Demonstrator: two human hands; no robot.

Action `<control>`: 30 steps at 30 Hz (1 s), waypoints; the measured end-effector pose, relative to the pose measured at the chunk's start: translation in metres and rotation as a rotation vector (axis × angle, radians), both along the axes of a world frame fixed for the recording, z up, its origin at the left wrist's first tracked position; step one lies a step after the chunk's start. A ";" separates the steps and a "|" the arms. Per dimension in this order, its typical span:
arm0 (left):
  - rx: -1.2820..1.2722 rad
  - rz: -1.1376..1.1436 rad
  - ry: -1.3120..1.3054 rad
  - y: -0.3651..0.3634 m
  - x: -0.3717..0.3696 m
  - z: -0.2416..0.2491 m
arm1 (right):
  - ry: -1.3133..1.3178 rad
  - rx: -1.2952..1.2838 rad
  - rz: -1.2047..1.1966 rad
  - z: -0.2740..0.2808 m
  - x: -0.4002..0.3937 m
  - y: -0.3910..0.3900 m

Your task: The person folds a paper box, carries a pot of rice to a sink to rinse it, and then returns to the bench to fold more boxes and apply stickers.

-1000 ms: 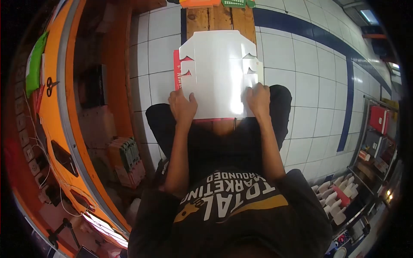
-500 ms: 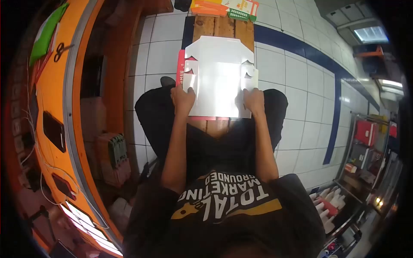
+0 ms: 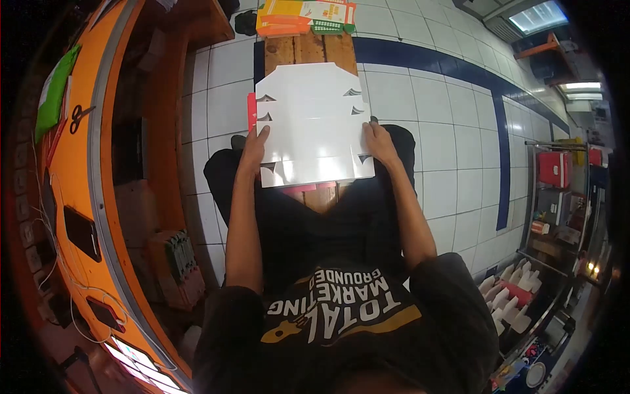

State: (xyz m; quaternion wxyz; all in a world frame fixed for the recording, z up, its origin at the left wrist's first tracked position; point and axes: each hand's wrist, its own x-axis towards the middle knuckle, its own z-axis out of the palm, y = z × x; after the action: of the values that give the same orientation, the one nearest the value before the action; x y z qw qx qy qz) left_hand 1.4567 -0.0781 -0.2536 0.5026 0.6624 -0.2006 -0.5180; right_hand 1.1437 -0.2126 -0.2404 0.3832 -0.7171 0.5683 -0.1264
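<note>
Both hands [image 3: 252, 151] [image 3: 380, 142] on white cardboard [image 3: 314, 131]

Your two hands [image 3: 252, 153] [image 3: 382, 146] hold one white card [image 3: 312, 128]. Left of your fingers [image 3: 264, 133]: one scissors [image 3: 79, 118], one green bag [image 3: 58, 95].

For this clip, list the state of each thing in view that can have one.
White cardboard sheet: unfolded, nearly flat, notches cut along both sides.
Left hand: gripping the sheet's left edge.
Right hand: gripping the sheet's right edge.
Red cardboard: mostly covered by the sheet.
Phone: lying down, visible face dark.
Scissors: lying down; too small to tell if open.
</note>
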 end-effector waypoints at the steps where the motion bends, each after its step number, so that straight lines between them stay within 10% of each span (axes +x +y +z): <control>1: -0.025 -0.010 0.041 0.001 0.002 -0.002 | -0.062 0.015 0.052 -0.002 -0.009 -0.002; 20: 0.082 0.075 0.138 0.004 0.016 0.026 | 0.021 -0.669 1.015 0.029 -0.012 -0.037; 23: -0.153 -0.399 -0.948 0.021 0.030 0.046 | -0.006 -0.534 1.004 0.029 -0.015 -0.041; 25: -0.249 -0.713 -1.220 0.015 0.034 0.065 | -0.023 -0.467 0.987 0.029 -0.014 -0.045; 30: -0.388 -1.092 -1.160 0.002 0.035 0.059 | -0.030 -0.376 1.008 0.032 -0.011 -0.051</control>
State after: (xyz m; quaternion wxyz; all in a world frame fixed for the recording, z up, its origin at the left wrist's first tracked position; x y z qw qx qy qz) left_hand 1.4917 -0.0763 -0.1943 0.1014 0.5355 -0.8088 -0.2208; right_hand 1.1328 -0.2641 -0.2079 0.2694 -0.9553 0.1158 -0.0368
